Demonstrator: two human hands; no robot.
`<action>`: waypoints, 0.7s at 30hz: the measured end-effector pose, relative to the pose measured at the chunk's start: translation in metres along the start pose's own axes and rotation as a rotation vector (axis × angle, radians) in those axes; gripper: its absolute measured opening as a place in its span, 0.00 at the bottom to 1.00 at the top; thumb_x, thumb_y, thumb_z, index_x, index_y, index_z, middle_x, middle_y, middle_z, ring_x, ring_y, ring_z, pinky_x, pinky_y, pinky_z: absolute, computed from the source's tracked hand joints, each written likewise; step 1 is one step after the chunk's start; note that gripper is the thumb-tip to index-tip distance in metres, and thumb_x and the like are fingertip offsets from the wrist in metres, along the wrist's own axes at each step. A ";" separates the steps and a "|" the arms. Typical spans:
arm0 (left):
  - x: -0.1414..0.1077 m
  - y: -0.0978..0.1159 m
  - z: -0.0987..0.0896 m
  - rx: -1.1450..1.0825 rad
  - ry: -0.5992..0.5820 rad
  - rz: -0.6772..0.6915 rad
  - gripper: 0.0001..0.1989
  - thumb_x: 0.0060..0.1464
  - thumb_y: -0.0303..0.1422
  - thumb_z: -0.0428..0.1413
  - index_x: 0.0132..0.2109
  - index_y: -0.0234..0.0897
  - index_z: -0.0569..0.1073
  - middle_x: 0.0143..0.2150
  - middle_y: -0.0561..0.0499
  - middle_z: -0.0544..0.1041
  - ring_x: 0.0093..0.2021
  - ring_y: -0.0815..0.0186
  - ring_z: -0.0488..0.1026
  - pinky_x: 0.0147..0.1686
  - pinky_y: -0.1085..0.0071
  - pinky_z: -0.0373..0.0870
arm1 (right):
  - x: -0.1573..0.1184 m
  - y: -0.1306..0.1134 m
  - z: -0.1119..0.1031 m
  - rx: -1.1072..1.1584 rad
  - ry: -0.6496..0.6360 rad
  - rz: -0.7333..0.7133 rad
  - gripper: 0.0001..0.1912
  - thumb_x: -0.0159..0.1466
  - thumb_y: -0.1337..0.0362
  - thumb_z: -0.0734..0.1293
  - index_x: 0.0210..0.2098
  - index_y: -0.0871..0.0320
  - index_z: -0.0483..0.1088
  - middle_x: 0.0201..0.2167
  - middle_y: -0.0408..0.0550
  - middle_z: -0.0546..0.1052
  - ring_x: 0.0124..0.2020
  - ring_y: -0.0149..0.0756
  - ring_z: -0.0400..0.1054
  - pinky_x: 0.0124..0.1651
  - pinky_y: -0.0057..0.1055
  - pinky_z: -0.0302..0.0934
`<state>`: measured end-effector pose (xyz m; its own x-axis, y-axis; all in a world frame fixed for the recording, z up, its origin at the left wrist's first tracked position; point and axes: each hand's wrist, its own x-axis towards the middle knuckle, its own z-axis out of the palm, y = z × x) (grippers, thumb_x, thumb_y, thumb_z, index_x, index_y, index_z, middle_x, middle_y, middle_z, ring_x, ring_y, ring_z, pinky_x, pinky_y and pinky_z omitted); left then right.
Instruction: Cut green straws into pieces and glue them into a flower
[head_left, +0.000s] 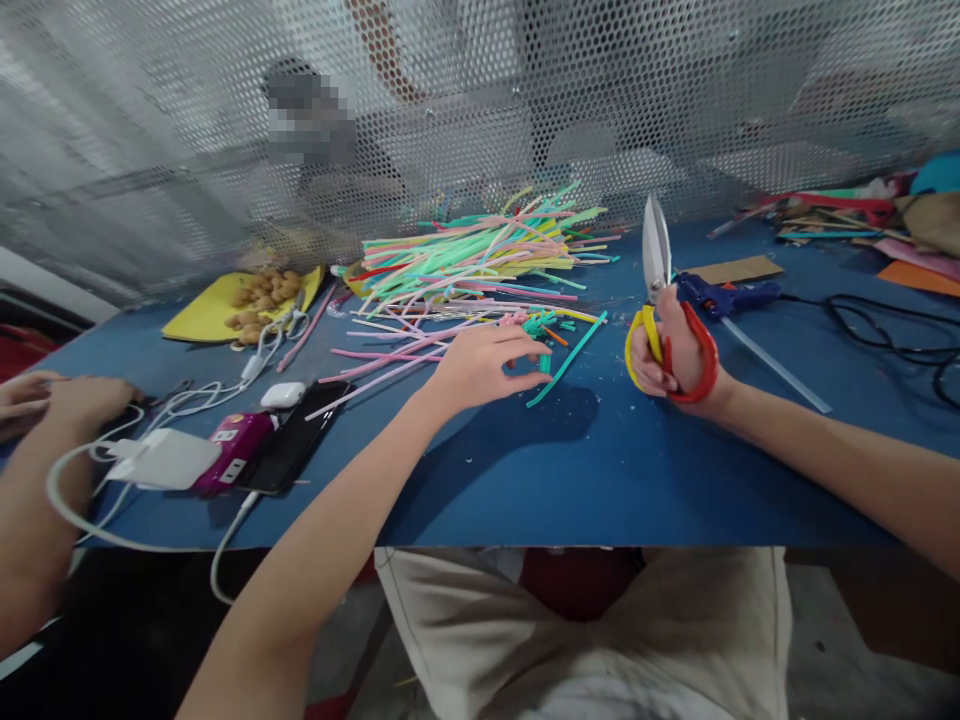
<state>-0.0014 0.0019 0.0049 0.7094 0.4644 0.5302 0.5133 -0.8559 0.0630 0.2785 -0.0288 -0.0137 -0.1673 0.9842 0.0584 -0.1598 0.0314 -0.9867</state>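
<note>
My left hand [487, 365] is held over the blue table, thumb and fingertips pinched on a short green pipe cleaner piece [545, 363]. A longer green pipe cleaner [574, 355] lies just right of those fingertips. Gripped by its handles in my right hand [679, 345] is a pair of scissors [656, 245], one handle yellow and one red. Its blades point up and away from me and look closed together. Behind my left hand sits a big heap of coloured pipe cleaners [472, 250], with loose pink pipe cleaners [390, 360] in front.
At left are a black phone [311, 430], a purple power adapter [238, 445], a white charger [169, 458] and cables. Another person's hands [82, 405] rest at the far left. A blue glue gun [727, 295] lies right of the scissors. Perforated metal mesh [480, 90] stands behind.
</note>
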 end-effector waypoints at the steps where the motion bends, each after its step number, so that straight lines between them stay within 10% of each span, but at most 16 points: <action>1: 0.000 -0.003 0.000 0.002 -0.020 0.000 0.16 0.61 0.47 0.62 0.47 0.41 0.83 0.40 0.49 0.84 0.37 0.66 0.79 0.40 0.70 0.71 | 0.001 0.000 -0.001 0.058 -0.037 0.077 0.38 0.63 0.27 0.58 0.20 0.56 0.65 0.08 0.38 0.55 0.09 0.23 0.43 0.15 0.33 0.35; 14: -0.007 -0.022 -0.001 -0.272 -0.445 -0.162 0.16 0.61 0.43 0.61 0.51 0.41 0.80 0.41 0.49 0.79 0.38 0.67 0.74 0.39 0.72 0.67 | 0.011 0.015 -0.001 0.182 -0.050 0.129 0.35 0.62 0.31 0.64 0.25 0.58 0.72 0.11 0.41 0.65 0.09 0.24 0.51 0.14 0.28 0.48; 21: -0.006 -0.020 -0.006 -0.300 -0.473 -0.172 0.23 0.60 0.42 0.60 0.60 0.41 0.76 0.42 0.48 0.78 0.36 0.67 0.72 0.38 0.71 0.67 | 0.013 0.014 0.001 0.218 0.024 0.095 0.34 0.62 0.32 0.65 0.24 0.59 0.73 0.11 0.42 0.65 0.10 0.24 0.51 0.14 0.27 0.50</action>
<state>-0.0188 0.0153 0.0058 0.8016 0.5948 0.0600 0.5304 -0.7539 0.3876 0.2728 -0.0155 -0.0264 -0.1692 0.9848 -0.0391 -0.3510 -0.0973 -0.9313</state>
